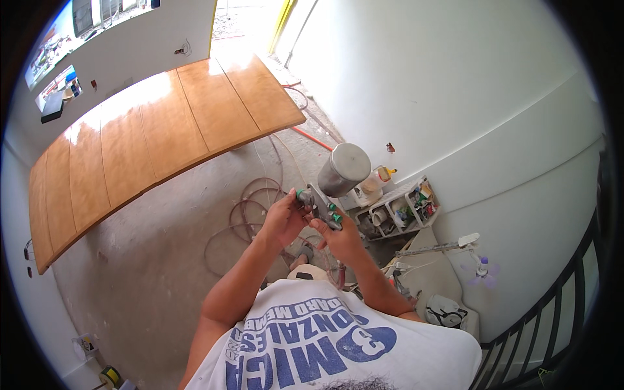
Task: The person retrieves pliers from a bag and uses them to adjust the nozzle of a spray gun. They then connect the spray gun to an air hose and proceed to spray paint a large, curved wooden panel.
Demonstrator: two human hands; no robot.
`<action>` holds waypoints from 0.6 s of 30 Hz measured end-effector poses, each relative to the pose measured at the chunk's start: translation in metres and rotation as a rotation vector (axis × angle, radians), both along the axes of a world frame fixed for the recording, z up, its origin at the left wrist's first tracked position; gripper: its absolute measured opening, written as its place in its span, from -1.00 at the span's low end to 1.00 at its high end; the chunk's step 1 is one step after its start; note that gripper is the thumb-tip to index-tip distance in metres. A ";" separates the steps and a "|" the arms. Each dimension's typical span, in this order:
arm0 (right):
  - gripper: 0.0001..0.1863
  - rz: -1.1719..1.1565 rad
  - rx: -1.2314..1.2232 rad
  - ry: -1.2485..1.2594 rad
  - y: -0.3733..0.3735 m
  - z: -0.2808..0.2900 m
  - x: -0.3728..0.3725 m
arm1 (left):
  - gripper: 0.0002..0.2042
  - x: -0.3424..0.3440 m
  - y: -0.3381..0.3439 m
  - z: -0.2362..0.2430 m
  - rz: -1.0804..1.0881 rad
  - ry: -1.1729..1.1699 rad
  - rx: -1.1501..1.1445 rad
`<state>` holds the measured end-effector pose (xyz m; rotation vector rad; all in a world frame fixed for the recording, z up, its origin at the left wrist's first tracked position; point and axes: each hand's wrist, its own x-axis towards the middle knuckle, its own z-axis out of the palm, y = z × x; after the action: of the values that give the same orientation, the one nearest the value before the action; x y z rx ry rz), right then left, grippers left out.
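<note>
A spray gun [320,204] with green knobs and a round metal cup [344,170] on top is held out in front of my chest. My right hand [342,239] is closed around its handle end, near the green knobs. At the nozzle end, my left hand [284,220] pinches the front of the gun by a green ring. Part of the right-hand fingers is hidden behind the gun. Beyond it to the left lies a long, glossy orange-brown wooden panel [153,140] with grooves across it, raised above the floor.
A reddish hose [244,224] lies coiled on the dusty floor below my hands. To the right stand a bottle with a yellow cap [376,182] and a grey compartment rack [406,211] of supplies. A small fan [482,272] and a black railing [552,305] are at lower right.
</note>
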<state>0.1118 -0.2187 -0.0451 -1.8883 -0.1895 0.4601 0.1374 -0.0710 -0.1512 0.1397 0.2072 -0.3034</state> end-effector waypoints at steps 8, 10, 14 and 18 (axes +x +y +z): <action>-0.60 -0.145 0.040 -0.038 -0.006 -0.007 0.036 | -0.37 0.007 -0.034 -0.063 -0.135 -0.189 0.187; -0.67 -0.250 0.099 -0.194 -0.008 -0.007 0.068 | -0.25 -0.015 -0.059 -0.103 -0.439 -0.509 0.808; -0.68 -0.386 0.098 -0.317 -0.008 0.022 0.146 | -0.31 -0.052 -0.093 -0.214 -0.691 -0.770 0.946; -0.61 -0.554 -0.008 -0.392 -0.046 0.006 0.221 | -0.47 -0.056 -0.054 -0.262 -0.678 -0.718 1.316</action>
<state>0.3331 -0.2645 -0.0387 -1.9238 0.0823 -0.2863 0.0818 -0.1254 -0.4130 1.6174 -0.4058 -0.7291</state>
